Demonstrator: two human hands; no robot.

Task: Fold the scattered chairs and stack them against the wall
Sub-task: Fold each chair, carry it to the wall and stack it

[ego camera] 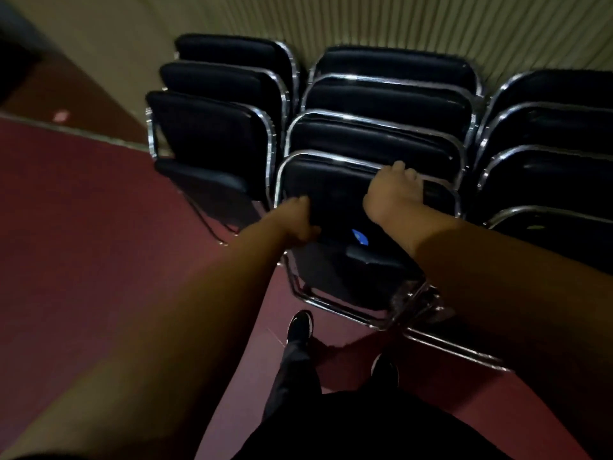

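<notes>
Dim light. Ribbed beige wall (431, 24) behind; dark red floor (83, 234), crossed by a pale strip (76, 129) at left.

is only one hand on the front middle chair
No, the left hand grips the front middle chair at its side, the right hand at its top edge.
</notes>
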